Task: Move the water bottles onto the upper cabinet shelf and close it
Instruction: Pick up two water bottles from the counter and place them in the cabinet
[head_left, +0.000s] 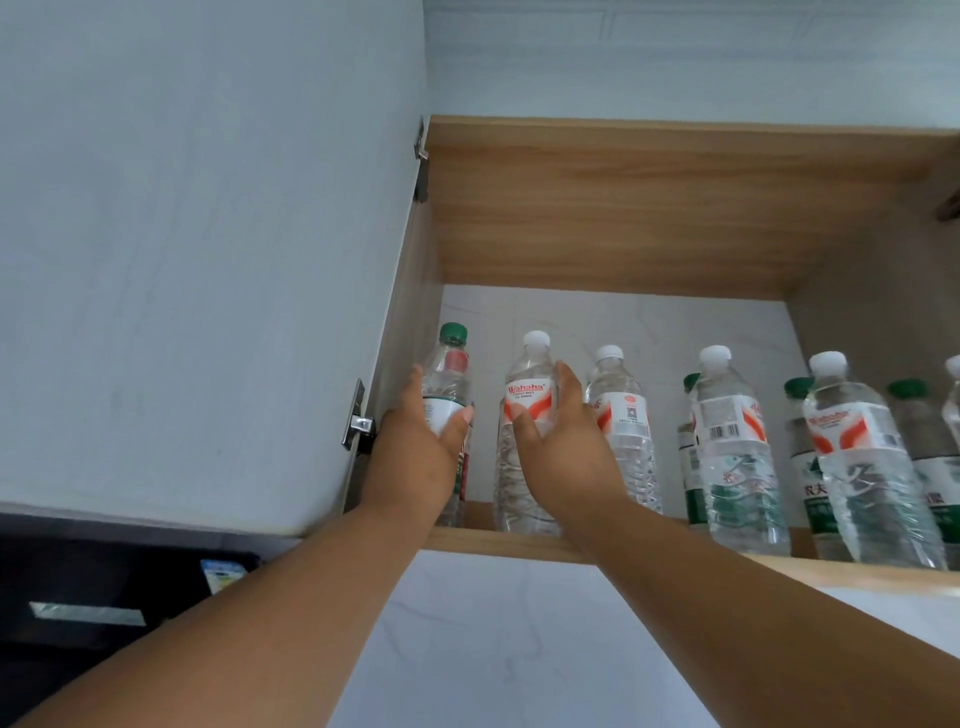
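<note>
The upper cabinet stands open, and its wooden shelf (498, 543) carries a row of clear water bottles. My left hand (415, 457) wraps around a green-capped bottle (451, 374) at the far left of the shelf. My right hand (561, 447) grips a white-capped bottle with a red and white label (527, 395) just beside it. Both bottles stand upright on the shelf. Several more bottles, such as a white-capped one (623, 415) and another (737, 447), stand to the right, with green-capped ones behind them.
The open cabinet door (197, 260) hangs at the left on metal hinges (358, 421). White marbled wall (493, 639) lies under the shelf. A dark appliance (78, 587) sits at lower left. The cabinet's wooden top panel (623, 208) is overhead.
</note>
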